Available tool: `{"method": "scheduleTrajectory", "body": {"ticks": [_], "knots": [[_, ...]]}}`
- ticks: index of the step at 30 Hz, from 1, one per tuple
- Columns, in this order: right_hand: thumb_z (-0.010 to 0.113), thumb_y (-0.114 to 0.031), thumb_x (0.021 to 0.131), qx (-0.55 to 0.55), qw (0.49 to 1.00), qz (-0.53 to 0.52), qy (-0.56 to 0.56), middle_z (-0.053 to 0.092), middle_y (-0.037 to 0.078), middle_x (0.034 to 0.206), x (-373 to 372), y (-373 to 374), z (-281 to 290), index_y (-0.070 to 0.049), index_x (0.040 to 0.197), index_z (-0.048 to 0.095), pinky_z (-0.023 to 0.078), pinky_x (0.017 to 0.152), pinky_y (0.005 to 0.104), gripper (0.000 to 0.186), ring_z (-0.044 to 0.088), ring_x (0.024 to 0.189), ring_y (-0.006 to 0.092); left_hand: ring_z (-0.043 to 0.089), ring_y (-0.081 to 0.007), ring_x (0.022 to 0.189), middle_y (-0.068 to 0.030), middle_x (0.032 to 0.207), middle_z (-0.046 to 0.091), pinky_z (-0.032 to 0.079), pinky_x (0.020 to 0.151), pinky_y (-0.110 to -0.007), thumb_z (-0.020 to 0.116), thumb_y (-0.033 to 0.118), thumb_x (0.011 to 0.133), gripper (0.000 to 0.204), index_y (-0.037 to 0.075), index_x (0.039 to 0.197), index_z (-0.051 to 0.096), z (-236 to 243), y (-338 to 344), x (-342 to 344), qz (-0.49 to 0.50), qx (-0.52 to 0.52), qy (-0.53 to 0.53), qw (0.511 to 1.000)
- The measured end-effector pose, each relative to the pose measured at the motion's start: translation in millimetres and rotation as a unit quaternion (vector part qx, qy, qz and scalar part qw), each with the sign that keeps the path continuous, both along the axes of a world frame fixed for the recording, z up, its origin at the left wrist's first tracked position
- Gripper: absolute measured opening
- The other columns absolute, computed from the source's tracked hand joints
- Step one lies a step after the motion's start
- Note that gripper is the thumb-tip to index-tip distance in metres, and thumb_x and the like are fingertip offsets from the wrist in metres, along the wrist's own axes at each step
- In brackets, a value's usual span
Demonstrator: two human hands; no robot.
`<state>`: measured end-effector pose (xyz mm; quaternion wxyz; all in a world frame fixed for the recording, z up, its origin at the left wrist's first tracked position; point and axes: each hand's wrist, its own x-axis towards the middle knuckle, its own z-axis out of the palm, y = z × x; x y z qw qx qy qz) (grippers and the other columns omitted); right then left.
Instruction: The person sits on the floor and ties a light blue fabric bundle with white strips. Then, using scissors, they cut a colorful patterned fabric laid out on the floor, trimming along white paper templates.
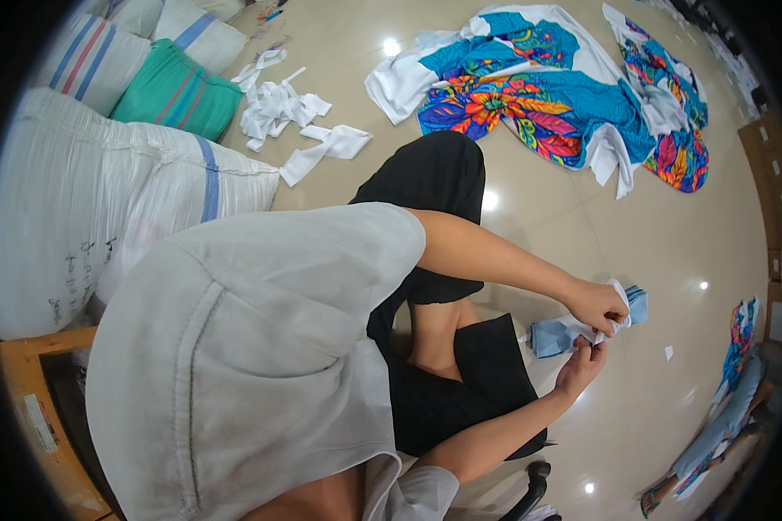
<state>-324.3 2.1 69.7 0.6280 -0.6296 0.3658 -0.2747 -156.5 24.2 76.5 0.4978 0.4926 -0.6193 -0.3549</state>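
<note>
Seated on the floor, I have both hands together at a small light-blue folded cloth bundle (547, 339). A white cloth strip (573, 325) passes around the middle of the bundle. My left hand (598, 306) is closed, its fingers pinching the white strip from above. Just below it, my right hand (581, 366) is also closed, fingertips pinched at the strip's lower edge. The fingers of the two hands almost touch and hide part of the strip. I cannot tell whether it is knotted. The bundle's other end shows beyond my left hand.
Large colourful printed fabric pieces (530, 113) spread across the far floor. White cloth scraps (282, 108) lie beside stuffed white sacks (52, 191) and a green sack (178, 91). A wooden frame (48, 343) stands at lower left, brown boxes (760, 165) at right. A sandalled foot (650, 501) shows at lower right.
</note>
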Motion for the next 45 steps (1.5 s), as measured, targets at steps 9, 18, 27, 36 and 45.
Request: {"method": "scheduleTrajectory", "body": {"ticks": [9, 18, 27, 36, 45], "knots": [[0.054, -0.030, 0.093, 0.184, 0.970, -0.154, -0.040, 0.054, 0.010, 0.095, -10.5, -10.5, -1.1, 0.006, 0.108, 0.048, 0.040, 0.069, 0.0262, 0.039, 0.050, 0.083, 0.0148, 0.062, -0.0227, 0.079, -0.0111, 0.082, 0.064, 0.048, 0.071, -0.033, 0.066, 0.024, 0.077, 0.025, 0.002, 0.088, 0.064, -17.3, -17.4, -2.8, -0.030, -0.062, -0.013, 0.998], [0.055, -0.023, 0.092, 0.194, 0.971, -0.141, -0.013, 0.053, 0.010, 0.110, -5.6, -10.1, 1.0, 0.006, 0.115, 0.047, 0.041, 0.070, 0.0292, 0.037, 0.050, 0.089, 0.0166, 0.063, -0.0205, 0.076, -0.0111, 0.080, 0.066, 0.047, 0.065, -0.033, 0.066, 0.015, 0.072, 0.014, 0.003, 0.080, 0.066, -21.4, -13.9, 2.5, -0.056, 0.073, 0.032, 0.995], [0.058, -0.012, 0.088, 0.221, 0.968, -0.104, -0.055, 0.054, 0.011, 0.114, -29.2, -25.9, -23.2, 0.007, 0.113, 0.049, 0.041, 0.079, 0.0289, 0.032, 0.054, 0.098, 0.0196, 0.062, -0.0213, 0.078, -0.0077, 0.085, 0.067, 0.047, 0.068, -0.034, 0.063, 0.016, 0.075, 0.014, 0.006, 0.083, 0.068, -17.1, -5.5, 5.9, -0.214, 0.072, -0.101, 0.969], [0.053, 0.006, 0.068, -0.366, 0.906, -0.029, 0.213, 0.054, 0.015, 0.106, 3.1, 16.0, 10.7, 0.002, 0.086, 0.058, 0.042, 0.086, 0.0388, 0.019, 0.053, 0.101, 0.0311, 0.059, -0.0216, 0.096, -0.0101, 0.105, 0.064, 0.046, 0.081, -0.034, 0.054, 0.027, 0.086, 0.031, 0.006, 0.108, 0.061, -53.6, -72.0, -4.2, -0.211, 0.276, -0.044, 0.937], [0.054, 0.005, 0.071, -0.413, 0.878, -0.118, 0.213, 0.052, 0.013, 0.100, -8.6, 19.3, 6.1, -0.001, 0.088, 0.062, 0.041, 0.083, 0.0415, 0.020, 0.051, 0.097, 0.0317, 0.058, -0.0157, 0.087, -0.0051, 0.093, 0.064, 0.045, 0.077, -0.030, 0.062, 0.030, 0.086, 0.030, 0.003, 0.097, 0.064, -53.3, -70.8, -18.7, -0.313, 0.397, 0.103, 0.856]]}}
